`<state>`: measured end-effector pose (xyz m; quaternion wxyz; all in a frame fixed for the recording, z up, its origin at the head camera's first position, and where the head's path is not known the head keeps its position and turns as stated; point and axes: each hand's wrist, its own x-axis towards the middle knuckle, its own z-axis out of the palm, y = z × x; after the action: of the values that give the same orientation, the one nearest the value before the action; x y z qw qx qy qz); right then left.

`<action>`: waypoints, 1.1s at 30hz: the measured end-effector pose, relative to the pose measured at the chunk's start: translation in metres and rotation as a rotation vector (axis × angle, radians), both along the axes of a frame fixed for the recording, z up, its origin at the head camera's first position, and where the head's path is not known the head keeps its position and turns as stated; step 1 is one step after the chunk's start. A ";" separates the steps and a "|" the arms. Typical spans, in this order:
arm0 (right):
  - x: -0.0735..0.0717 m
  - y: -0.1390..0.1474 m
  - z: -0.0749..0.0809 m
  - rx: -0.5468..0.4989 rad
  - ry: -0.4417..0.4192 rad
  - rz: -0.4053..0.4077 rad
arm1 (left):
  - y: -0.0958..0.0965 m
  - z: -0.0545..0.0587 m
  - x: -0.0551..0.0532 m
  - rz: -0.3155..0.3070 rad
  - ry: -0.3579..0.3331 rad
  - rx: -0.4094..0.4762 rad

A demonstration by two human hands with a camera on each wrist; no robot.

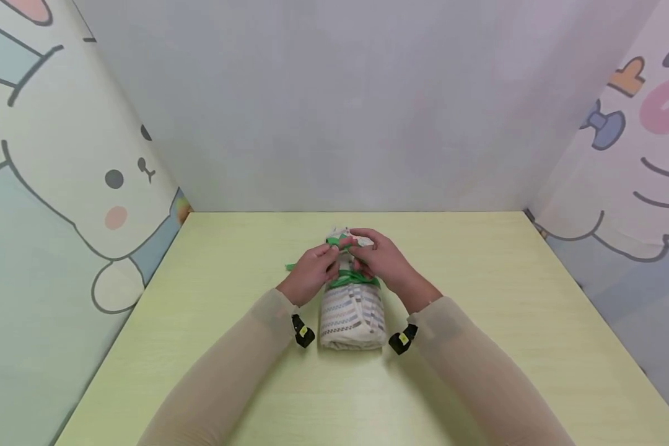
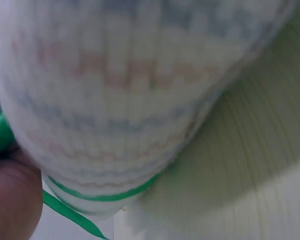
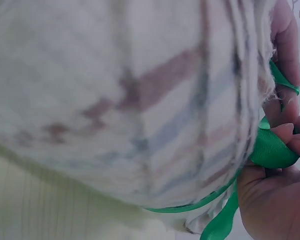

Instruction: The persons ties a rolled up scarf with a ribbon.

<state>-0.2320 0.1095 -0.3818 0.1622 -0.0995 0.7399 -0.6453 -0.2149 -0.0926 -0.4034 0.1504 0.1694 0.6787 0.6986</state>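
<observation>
A rolled towel [image 1: 350, 316], off-white with bands of blue-grey and pinkish pattern, lies on the table, its bottom end towards me. A green ribbon [image 1: 352, 277] circles its upper part. Over the far end, my left hand [image 1: 312, 269] pinches a piece of this ribbon between thumb and fingers. My right hand [image 1: 389, 263] grips the ribbon too, fingertips close to the left hand's. In the right wrist view a ribbon loop [image 3: 275, 150] bulges between the fingers. One loose tail [image 2: 72, 214] hangs past the towel in the left wrist view. The fingers hide the ribbon's crossing.
The pale yellow-green table [image 1: 245, 248] spreads out around the towel. Behind it rises a plain grey wall [image 1: 351, 111]. Side panels with cartoon animals [image 1: 89, 167] flank the table. Small black wrist cameras [image 1: 303, 331] sit under both sleeves.
</observation>
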 end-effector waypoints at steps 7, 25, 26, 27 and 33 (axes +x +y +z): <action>0.001 -0.003 -0.002 -0.023 0.021 0.005 | 0.009 0.004 0.002 -0.030 -0.100 0.148; 0.009 0.001 -0.009 0.398 0.557 0.096 | 0.015 0.015 0.002 0.172 0.242 -0.440; 0.010 0.001 -0.009 0.420 0.574 0.105 | 0.015 0.016 0.002 0.167 0.252 -0.465; 0.010 0.001 -0.009 0.437 0.587 0.116 | 0.015 0.018 0.003 0.159 0.258 -0.491; 0.011 0.002 -0.010 0.489 0.626 0.166 | 0.012 0.022 0.003 0.095 0.331 -0.689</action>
<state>-0.2215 0.1119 -0.3916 -0.0005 -0.3089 0.8747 -0.3735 -0.2119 -0.0801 -0.3812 0.0544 0.1880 0.8959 0.3988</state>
